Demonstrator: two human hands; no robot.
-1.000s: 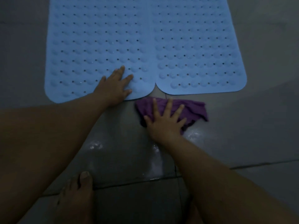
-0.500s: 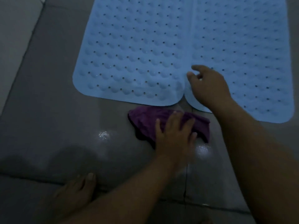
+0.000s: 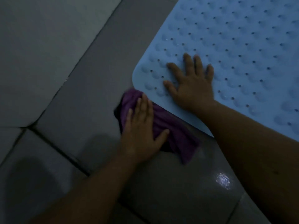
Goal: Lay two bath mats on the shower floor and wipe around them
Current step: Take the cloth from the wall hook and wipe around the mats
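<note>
In the head view, your right hand (image 3: 192,88) lies flat with spread fingers on the corner of the blue bath mat (image 3: 239,50). Your left hand (image 3: 140,131) presses the purple cloth (image 3: 178,133) onto the grey floor tiles (image 3: 90,88), fingers together, thumb apart, just beside the mat's edge.

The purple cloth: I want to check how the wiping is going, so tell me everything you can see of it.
The purple cloth is a soft, crumpled rag, fabric by its look, bunched in folds rather than spread out. It lies on the dark, glossy floor tiles, right at the rounded corner of the blue bath mat, its upper end touching or slightly overlapping the mat's edge. The left hand lies flat on it, fingers extended. One end trails out toward the bright reflection on the tile. Whether it is wet cannot be told.
</note>
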